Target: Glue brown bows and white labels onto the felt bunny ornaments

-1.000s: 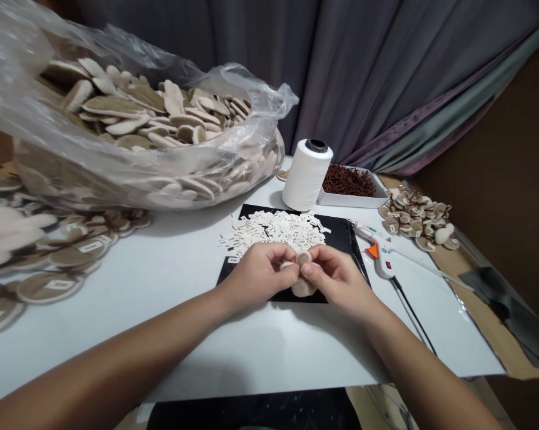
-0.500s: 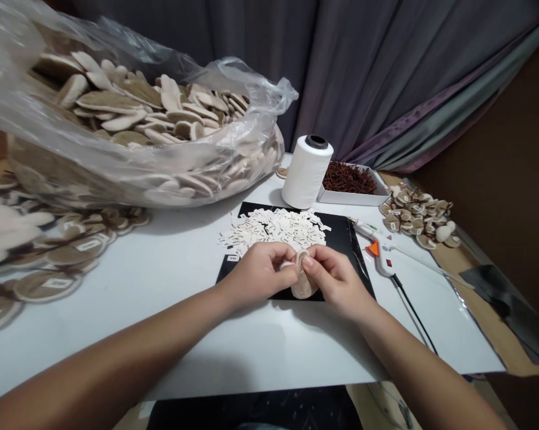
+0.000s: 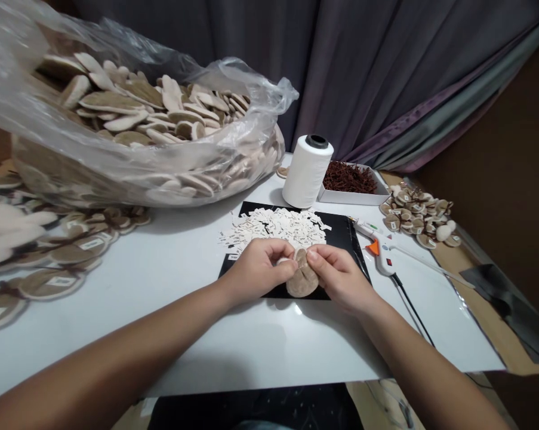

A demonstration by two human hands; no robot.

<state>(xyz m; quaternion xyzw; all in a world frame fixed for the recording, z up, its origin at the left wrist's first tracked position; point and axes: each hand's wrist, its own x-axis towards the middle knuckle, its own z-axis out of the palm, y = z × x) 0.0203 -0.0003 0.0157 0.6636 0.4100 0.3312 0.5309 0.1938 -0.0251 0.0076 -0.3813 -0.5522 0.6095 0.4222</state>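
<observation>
Both hands meet over a black mat (image 3: 341, 236) on the white table (image 3: 184, 269). My left hand (image 3: 260, 269) and my right hand (image 3: 336, 272) are closed in pinches on a small cluster of tan, mushroom-like slices (image 3: 301, 279), held between the fingertips just above the mat. A heap of small white paper tags (image 3: 276, 226) lies on the mat right behind my fingers. What the fingertips press between the slices is hidden.
A big clear plastic bag (image 3: 130, 131) of tan slices fills the back left. Labelled slices (image 3: 49, 251) lie at the left edge. A white thread spool (image 3: 306, 171), a tray of reddish strands (image 3: 350, 179), a glue gun (image 3: 379, 248) and a pile of small clusters (image 3: 416, 218) sit to the right.
The slice cluster has turned in my fingers and shows more of its flat brown face; both hands shifted slightly away from me. Nothing else moved.
</observation>
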